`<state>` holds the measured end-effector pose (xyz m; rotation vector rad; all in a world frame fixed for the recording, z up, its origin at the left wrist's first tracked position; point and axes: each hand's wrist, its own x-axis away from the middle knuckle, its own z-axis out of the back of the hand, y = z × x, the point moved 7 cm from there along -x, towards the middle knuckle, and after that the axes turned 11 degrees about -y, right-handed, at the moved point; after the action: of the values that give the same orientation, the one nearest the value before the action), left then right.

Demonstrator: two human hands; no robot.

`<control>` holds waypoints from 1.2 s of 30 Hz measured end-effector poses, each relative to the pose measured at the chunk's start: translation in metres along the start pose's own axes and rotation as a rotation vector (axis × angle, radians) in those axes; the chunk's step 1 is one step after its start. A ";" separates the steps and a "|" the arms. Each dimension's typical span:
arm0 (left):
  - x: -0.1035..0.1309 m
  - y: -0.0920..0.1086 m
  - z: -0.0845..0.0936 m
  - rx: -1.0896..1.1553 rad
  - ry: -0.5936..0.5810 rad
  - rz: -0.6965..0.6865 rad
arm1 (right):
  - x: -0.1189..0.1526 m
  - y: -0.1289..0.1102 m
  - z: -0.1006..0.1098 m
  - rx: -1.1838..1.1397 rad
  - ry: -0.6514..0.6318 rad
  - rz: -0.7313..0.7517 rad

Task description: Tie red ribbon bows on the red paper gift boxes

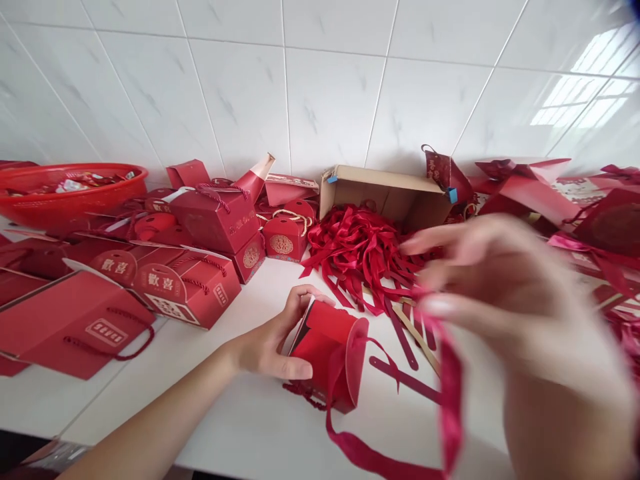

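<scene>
My left hand (280, 343) is closed around the side of a small red gift box (320, 350), which is tilted above the white counter. A dark red ribbon (367, 457) passes through the rounded end of this box and loops down in front of it. The ribbon's other end rises to my right hand (490, 293), blurred by motion, where thumb and fingers pinch it. A twisted red cord shows under the box. Behind my right hand lies a heap of red ribbons (363, 250).
An open cardboard carton (385, 183) lies on its side behind the ribbons. Several red gift boxes (185, 280) stand at left, near a red basin (75, 200) of wrapped sweets. Flat dark red strips (405, 380) lie on the counter (235, 433). More boxes (530, 193) fill the right, against a tiled wall.
</scene>
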<state>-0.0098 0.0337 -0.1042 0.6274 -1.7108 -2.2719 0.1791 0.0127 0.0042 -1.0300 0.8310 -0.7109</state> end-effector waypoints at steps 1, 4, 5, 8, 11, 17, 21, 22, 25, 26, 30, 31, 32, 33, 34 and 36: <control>0.000 -0.001 -0.001 0.014 0.002 0.004 | -0.008 0.005 -0.010 -0.031 -0.035 0.003; 0.000 -0.002 -0.002 0.059 0.008 0.010 | -0.033 0.033 -0.044 -0.086 -0.184 -0.073; 0.000 -0.003 -0.002 0.070 0.006 0.005 | -0.038 0.044 -0.053 -0.076 -0.220 -0.116; -0.001 -0.003 -0.005 0.081 -0.032 -0.008 | -0.044 0.063 -0.068 -0.056 -0.286 -0.199; -0.002 -0.005 -0.006 0.084 -0.054 -0.025 | -0.042 0.067 -0.073 -0.095 -0.317 -0.210; -0.001 -0.006 -0.004 0.023 -0.044 -0.030 | -0.045 0.068 -0.074 -0.117 -0.294 -0.192; -0.002 -0.002 -0.004 -0.041 -0.035 -0.071 | -0.048 0.056 -0.078 -0.092 -0.314 -0.061; -0.003 -0.001 -0.004 -0.043 -0.041 -0.085 | -0.048 0.053 -0.078 -0.070 -0.319 -0.026; -0.006 0.002 -0.008 -0.066 -0.083 -0.099 | -0.047 0.048 -0.081 -0.006 -0.347 0.016; -0.006 0.003 -0.008 -0.084 -0.090 -0.099 | -0.047 0.048 -0.082 0.001 -0.359 0.019; -0.005 0.004 -0.007 -0.101 -0.058 -0.101 | -0.047 0.049 -0.083 -0.021 -0.387 0.043; -0.004 0.003 -0.006 -0.089 -0.055 -0.100 | -0.047 0.048 -0.082 -0.032 -0.395 0.054; -0.003 0.001 -0.006 -0.078 -0.055 -0.097 | -0.046 0.047 -0.081 -0.042 -0.405 0.066; -0.003 0.000 -0.006 -0.072 -0.055 -0.093 | -0.046 0.047 -0.081 -0.051 -0.420 0.082; -0.002 -0.001 -0.006 -0.072 -0.052 -0.087 | -0.045 0.046 -0.081 -0.061 -0.439 0.097; -0.002 -0.001 -0.005 -0.090 -0.040 -0.083 | -0.043 0.045 -0.081 -0.081 -0.482 0.117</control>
<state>-0.0055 0.0308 -0.1063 0.6501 -1.6181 -2.4184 0.0934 0.0282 -0.0497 -1.1540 0.4963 -0.3084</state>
